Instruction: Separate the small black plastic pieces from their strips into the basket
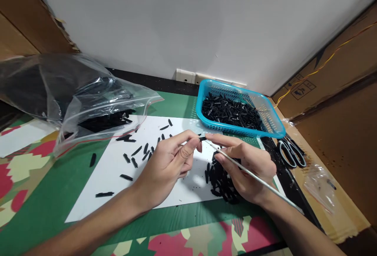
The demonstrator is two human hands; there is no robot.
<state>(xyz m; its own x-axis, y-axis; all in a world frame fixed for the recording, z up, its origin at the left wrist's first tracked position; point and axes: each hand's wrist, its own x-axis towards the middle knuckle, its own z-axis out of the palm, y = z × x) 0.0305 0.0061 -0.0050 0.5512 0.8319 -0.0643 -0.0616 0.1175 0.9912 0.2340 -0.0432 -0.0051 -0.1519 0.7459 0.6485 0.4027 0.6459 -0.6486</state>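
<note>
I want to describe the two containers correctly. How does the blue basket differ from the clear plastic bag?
The blue basket is rigid and perforated, while the clear plastic bag is soft, crumpled and see-through. The basket stands open-topped at the far right of the table; the bag lies on its side at the left, its mouth over the white sheet, with pieces spilling out. Both hold many small black pieces.

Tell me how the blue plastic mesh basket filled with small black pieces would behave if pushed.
The blue plastic mesh basket probably slides easily: its base sits flat on the mat. It looks light, thin-walled and only partly filled. Its low, wide shape makes tipping unlikely.
</note>
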